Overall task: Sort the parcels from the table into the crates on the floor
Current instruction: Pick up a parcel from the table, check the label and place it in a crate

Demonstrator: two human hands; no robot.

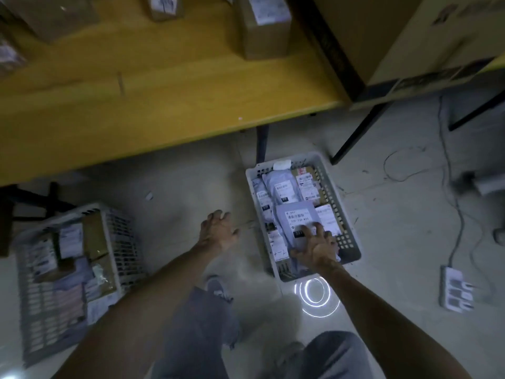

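Observation:
A white perforated crate (pixel 348 236) on the floor at centre right holds several grey mailer bags and labelled parcels. My right hand (pixel 318 246) lies on top of a grey mailer parcel (pixel 296 217) inside it, fingers spread over the parcel's near end. My left hand (pixel 218 228) hovers over bare floor just left of that crate, fingers spread and holding nothing. A second white crate (pixel 120 236) at the left holds cardboard boxes and bags. On the yellow table (pixel 136 99) above stand brown cardboard parcels (pixel 263 28).
Large cardboard boxes (pixel 410 36) sit on the table's right part. Black table legs (pixel 355 132) stand behind the right crate. A power strip (pixel 455 292) and cables (pixel 451 187) lie on the floor at right. My legs and shoes are at the bottom.

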